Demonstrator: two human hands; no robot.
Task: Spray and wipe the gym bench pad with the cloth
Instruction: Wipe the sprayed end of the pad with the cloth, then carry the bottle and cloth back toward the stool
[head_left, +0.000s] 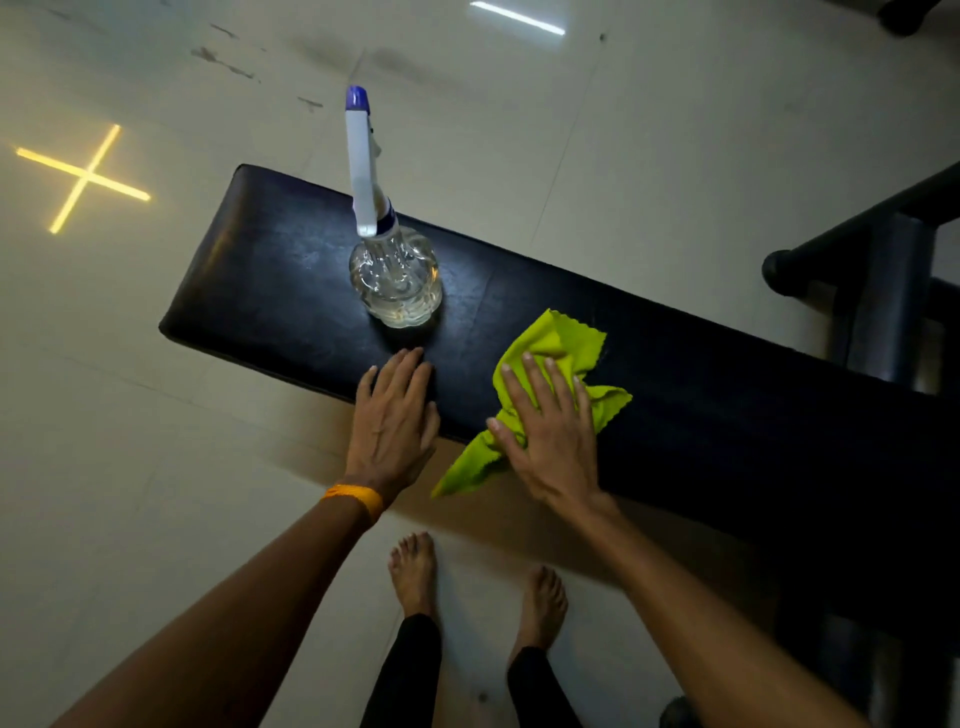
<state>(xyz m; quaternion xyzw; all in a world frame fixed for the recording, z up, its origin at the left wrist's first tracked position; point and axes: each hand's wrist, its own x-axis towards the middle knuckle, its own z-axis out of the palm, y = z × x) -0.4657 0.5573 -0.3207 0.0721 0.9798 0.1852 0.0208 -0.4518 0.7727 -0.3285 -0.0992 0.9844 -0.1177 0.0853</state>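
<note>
A black gym bench pad (270, 280) runs from the upper left to the right edge. On its left half a clear spray bottle (396, 278) with a white and blue trigger head stands upright. My right hand (550, 436) lies flat on a crumpled lime-green cloth (558, 343) at the pad's near edge, fingers spread; one corner of the cloth hangs over the edge. My left hand (395, 415) rests palm down on the pad's near edge, just in front of the bottle, holding nothing. An orange band is on that wrist.
A dark metal frame (878, 270) with a round-capped bar stands at the right, behind the pad. My bare feet (415, 569) stand on the pale tiled floor below the pad. A yellow cross of light (85, 176) lies on the floor at left.
</note>
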